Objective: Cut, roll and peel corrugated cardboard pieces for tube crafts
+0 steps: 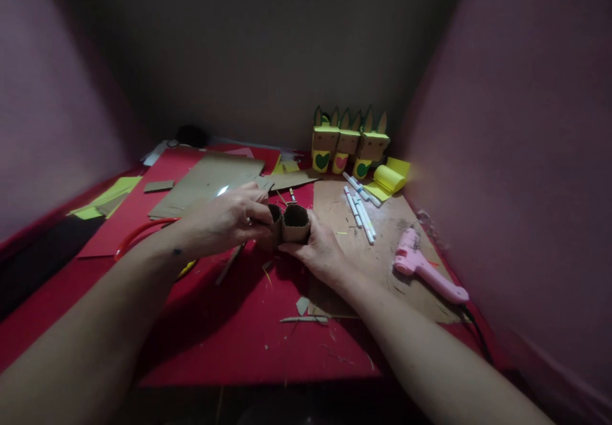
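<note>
Two short brown cardboard tubes stand side by side over the red tabletop (pixel 229 348), their dark hollow tops facing up. My right hand (pixel 322 250) is closed around the right cardboard tube (pixel 296 224), thumb at its near side. The left cardboard tube (pixel 270 237) is gripped by my left hand (pixel 239 215), whose fingers bend over it and cover much of it. Both tubes touch or nearly touch each other. Under my left forearm show the red handle of a tool (pixel 138 234) and a bit of yellow.
Three cardboard animal figures (pixel 349 148) stand at the back. A pink glue gun (pixel 425 266), several white markers (pixel 361 215) and a curled yellow paper (pixel 389 180) are to the right. Cardboard sheets (pixel 205 180) and red paper (pixel 109 230) lie left. Scraps (pixel 303 318) are in front.
</note>
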Demonstrator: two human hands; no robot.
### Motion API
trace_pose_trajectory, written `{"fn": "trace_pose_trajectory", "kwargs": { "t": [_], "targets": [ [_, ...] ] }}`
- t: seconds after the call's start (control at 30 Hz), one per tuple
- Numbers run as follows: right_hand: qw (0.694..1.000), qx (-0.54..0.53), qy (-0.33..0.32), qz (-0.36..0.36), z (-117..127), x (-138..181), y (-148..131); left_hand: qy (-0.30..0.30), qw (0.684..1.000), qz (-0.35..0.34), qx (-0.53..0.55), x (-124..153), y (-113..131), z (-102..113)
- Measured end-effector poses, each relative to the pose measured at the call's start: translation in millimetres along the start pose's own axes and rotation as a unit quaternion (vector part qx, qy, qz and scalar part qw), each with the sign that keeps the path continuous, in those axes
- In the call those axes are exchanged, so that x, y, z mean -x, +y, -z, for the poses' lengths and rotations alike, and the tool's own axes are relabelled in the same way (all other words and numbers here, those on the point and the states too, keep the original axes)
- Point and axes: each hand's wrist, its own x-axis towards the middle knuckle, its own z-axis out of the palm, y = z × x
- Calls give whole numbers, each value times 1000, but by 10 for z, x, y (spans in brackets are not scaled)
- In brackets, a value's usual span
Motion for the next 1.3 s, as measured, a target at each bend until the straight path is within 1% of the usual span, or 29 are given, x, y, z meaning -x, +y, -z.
{"fn": "trace_pose_trajectory", "kwargs": {
  "t": [0.17, 0.3, 0.4, 0.47, 0.53, 0.6, 0.67, 0.73, 0.77, 0.83, 0.87, 0.9, 0.93, 1.0, 1.07, 1.1, 1.13, 1.17, 1.23, 1.3],
  "targets": [
    [1000, 8, -5, 1, 10, -12, 0, -3, 1000, 3, 1, -8, 19, -9],
    [1000, 14, 3, 10, -1, -1, -8, 9, 1000, 8, 3, -20, 25, -23],
    [1000, 20, 15, 15, -1, 25, -12, 7, 1000, 12, 1, -27, 47, -20],
    [999, 23, 44, 16, 42, -1, -20, 6, 1000, 14, 2, -28, 67, -11],
    [995, 41, 94, 10, 131, -100, -26, 10, 999, 31, 8, -26, 79, 0],
    [985, 62, 163, -3, 254, -267, -25, 22, 997, 67, 37, -22, 76, 11],
    [978, 58, 199, -12, 377, -443, -21, 44, 989, 111, 92, -21, 55, 17],
    [963, 106, 248, -19, 459, -541, -33, 68, 976, 145, 148, -23, 25, 21],
    [957, 119, 264, -16, 475, -543, -51, 77, 970, 156, 167, -26, 10, 22],
    [948, 143, 286, 1, 450, -447, -117, 94, 960, 173, 200, -30, -13, 23],
    [947, 150, 283, 23, 414, -362, -162, 107, 951, 184, 224, -32, -20, 21],
    [954, 133, 268, 26, 368, -264, -210, 126, 938, 197, 254, -34, -25, 16],
    [964, 101, 247, 10, 316, -164, -257, 151, 921, 212, 289, -37, -28, 9],
    [980, -5, 191, -62, 214, 7, -330, 205, 877, 236, 364, -43, -31, -21],
    [974, -105, 142, -139, 132, 110, -358, 236, 841, 246, 420, -55, -30, -68],
    [971, -145, 125, -143, 102, 136, -357, 238, 828, 247, 443, -62, -26, -97],
    [971, -163, 123, -124, 80, 149, -349, 236, 819, 246, 462, -70, -19, -130],
    [974, -158, 128, -99, 66, 153, -339, 233, 810, 242, 480, -79, -8, -164],
    [977, -137, 156, -49, 58, 153, -325, 227, 798, 236, 505, -96, 22, -233],
    [974, -138, 179, -35, 69, 156, -328, 228, 793, 240, 512, -113, 61, -295]
  ]
}}
